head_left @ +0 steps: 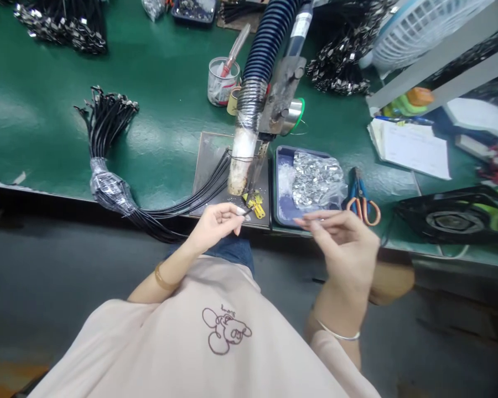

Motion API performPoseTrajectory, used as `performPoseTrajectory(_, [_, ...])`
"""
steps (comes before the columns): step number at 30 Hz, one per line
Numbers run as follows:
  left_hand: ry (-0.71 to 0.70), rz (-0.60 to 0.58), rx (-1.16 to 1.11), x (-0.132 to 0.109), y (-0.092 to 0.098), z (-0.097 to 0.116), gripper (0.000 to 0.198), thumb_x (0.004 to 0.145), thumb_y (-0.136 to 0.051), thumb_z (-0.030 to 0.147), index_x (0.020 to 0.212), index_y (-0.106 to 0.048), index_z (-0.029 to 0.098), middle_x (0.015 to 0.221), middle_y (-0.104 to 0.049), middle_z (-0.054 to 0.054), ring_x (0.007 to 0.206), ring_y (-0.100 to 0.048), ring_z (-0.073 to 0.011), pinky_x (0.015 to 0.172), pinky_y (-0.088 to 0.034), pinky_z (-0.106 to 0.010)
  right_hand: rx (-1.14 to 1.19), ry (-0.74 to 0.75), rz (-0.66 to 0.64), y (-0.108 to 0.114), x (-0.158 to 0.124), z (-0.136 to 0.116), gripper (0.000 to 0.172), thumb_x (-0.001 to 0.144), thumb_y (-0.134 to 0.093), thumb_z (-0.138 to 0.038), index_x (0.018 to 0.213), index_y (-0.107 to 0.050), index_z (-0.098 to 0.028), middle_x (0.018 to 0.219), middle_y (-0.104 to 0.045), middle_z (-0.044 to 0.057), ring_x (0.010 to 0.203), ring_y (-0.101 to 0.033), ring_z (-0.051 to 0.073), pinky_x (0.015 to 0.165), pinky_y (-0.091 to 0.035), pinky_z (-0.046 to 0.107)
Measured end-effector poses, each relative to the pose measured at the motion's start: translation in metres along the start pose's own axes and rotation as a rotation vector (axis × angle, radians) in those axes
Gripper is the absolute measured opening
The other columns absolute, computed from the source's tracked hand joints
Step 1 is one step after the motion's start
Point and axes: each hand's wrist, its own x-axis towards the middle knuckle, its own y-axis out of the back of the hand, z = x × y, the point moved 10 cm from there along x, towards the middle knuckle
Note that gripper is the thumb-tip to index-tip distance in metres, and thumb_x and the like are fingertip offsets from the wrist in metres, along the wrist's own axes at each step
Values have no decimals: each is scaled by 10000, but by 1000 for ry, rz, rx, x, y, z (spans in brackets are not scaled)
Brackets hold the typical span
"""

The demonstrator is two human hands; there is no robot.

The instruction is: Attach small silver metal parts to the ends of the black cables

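Observation:
My left hand (222, 224) pinches the end of a black cable at the table's front edge, beside a small yellow fixture (255, 204). From there several black cables (161, 221) run left to a plastic-wrapped bundle (112, 185) lying on the green table. My right hand (342, 237) is over the front edge of a blue tray (285, 210), thumb and fingers pinched together; what they hold, if anything, is too small to name. Inside the tray is a clear bag of shiny metal pieces (319, 179).
A ribbed black hose (269, 44) with a white nozzle hangs over a dark board (207, 146). Scissors with orange handles (361, 202) lie right of the tray. Behind are a cup (222, 88), a solder spool (292, 116), cable bundles (66, 27) and a fan (419, 33).

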Motion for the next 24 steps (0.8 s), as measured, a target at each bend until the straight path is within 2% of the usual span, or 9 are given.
performPoseTrajectory(3, [-35,124,-12,1,10,-4,326,711,-822,389,809,-619,153,489,-597,50,438,-471,-56,484,-372,-187,78,64,-27,-36,-13,-8,146,839,-737,-214,733,-636,-218,821,-745,3,712,-749,156,670,-629,282])
performPoseTrajectory(6, [-41,156,21,-3,12,-4,303,714,-822,358,822,-631,148,497,-612,47,442,-505,-64,511,-416,-193,-37,202,69,-54,-20,-19,97,864,-727,-175,791,-697,-231,843,-744,5,797,-735,150,704,-608,272])
performPoseTrajectory(9, [-72,181,44,-6,11,-2,287,721,-821,358,814,-658,141,506,-617,38,463,-537,-75,529,-440,-198,-13,272,100,-63,-22,-24,96,885,-703,-156,852,-717,-246,890,-753,11,848,-733,156,722,-610,278])
performPoseTrajectory(12, [-94,197,64,-6,11,-5,272,719,-828,358,797,-692,136,492,-593,40,459,-525,-75,506,-426,-199,75,241,83,-64,-20,-22,92,905,-679,-170,864,-708,-248,915,-753,12,843,-738,155,730,-619,280])
performPoseTrajectory(15, [-115,189,80,-6,8,-6,242,711,-835,342,779,-731,134,498,-581,39,450,-494,-69,475,-404,-198,125,147,-20,-72,-16,-15,91,917,-667,-216,830,-687,-235,913,-746,17,822,-740,154,722,-617,275])
performPoseTrajectory(18, [-149,164,91,-7,5,-3,239,707,-846,354,748,-754,137,593,-661,0,491,-519,-77,495,-439,-210,184,45,-126,-81,-14,-5,101,910,-672,-254,812,-675,-226,908,-744,20,802,-741,154,713,-617,270])
performPoseTrajectory(20, [-167,161,111,-8,4,0,262,708,-852,380,728,-751,139,637,-693,-20,518,-545,-87,519,-467,-218,221,8,-107,-79,-14,0,104,906,-677,-270,812,-681,-226,913,-742,20,800,-743,153,729,-619,273])
performPoseTrajectory(22, [-175,172,136,-9,4,3,289,718,-848,404,721,-737,138,611,-679,-16,507,-545,-87,515,-470,-214,223,2,-42,-72,-13,3,120,907,-680,-284,802,-698,-229,921,-741,25,815,-741,155,742,-619,278])
performPoseTrajectory(24, [-187,187,152,-9,5,5,298,740,-831,414,722,-725,137,572,-649,-2,479,-523,-76,493,-452,-200,213,-6,-44,-71,-13,5,126,896,-696,-292,787,-723,-234,922,-743,29,822,-736,156,745,-620,282])
